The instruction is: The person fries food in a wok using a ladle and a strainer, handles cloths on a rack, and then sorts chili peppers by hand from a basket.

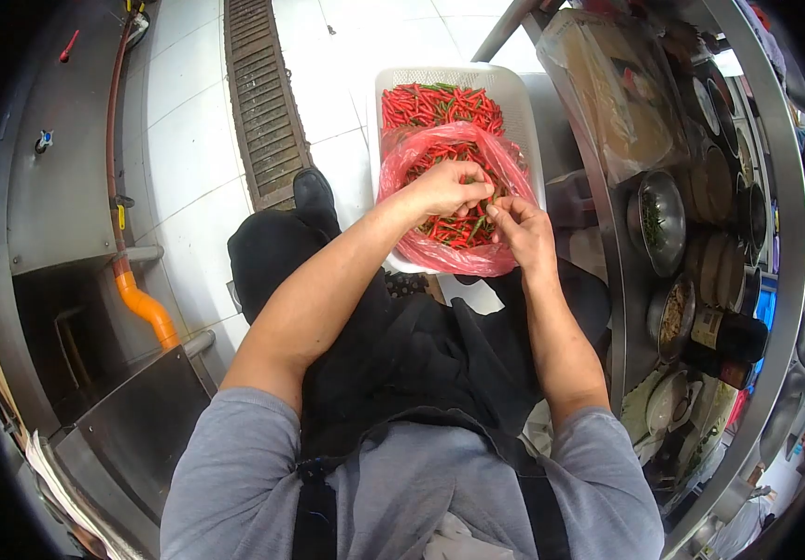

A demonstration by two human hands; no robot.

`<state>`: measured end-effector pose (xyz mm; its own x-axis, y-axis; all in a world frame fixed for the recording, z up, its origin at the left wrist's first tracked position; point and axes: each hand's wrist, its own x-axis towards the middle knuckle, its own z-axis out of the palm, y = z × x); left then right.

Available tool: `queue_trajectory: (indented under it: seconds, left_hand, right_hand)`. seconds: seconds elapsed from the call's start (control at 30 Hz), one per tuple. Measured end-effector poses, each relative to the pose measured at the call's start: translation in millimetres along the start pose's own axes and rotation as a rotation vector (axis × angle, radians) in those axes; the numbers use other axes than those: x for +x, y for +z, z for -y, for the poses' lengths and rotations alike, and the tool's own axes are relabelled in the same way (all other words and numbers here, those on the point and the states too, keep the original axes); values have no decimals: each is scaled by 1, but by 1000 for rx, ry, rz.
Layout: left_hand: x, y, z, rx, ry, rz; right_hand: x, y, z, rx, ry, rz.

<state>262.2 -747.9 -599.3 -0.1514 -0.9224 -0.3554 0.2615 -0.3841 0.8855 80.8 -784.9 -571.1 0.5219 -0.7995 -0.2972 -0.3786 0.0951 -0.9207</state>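
Note:
A pink-red plastic bag, its mouth open, holds many thin red chili peppers with green stems. The bag sits at the near end of a white plastic basket. Beyond it, a pile of red chilies lies in the far end of that basket. Over the bag's mouth, my left hand is closed with its fingertips in a pinch. My right hand comes in from the right, thumb and finger pinched close to the left fingertips. Between them a small chili pepper appears to be held, mostly hidden by the fingers.
On the right, a metal shelf rack carries a bowl of chopped greens, plates and bottles. A floor drain grate runs along the white tiles to the left. Beside it stand a steel unit and an orange pipe.

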Motion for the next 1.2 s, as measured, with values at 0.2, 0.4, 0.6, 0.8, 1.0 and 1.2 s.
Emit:
queue_trajectory:
  seconds: [0.2, 0.4, 0.6, 0.8, 1.0, 1.2]
  left_hand:
    - [0, 0, -4, 26, 8, -86]
    - [6, 2, 4, 53, 53, -125]
    - [11, 7, 16, 98, 207, -134]
    - [4, 6, 4, -45, 95, -102]
    - [-2, 3, -5, -125, -56, -46]
    - [-1, -6, -1, -49, -256, 40]
  right_hand:
    - [-1, 2, -1, -57, -51, -49]
    - [0, 4, -4, -44, -45, -46]
    - [6, 5, -19, 53, -42, -51]
    - [2, 3, -9, -292, -364, -120]
    - [-6, 3, 7, -514, -582, -128]
    - [-15, 7, 9, -626, -678, 50]
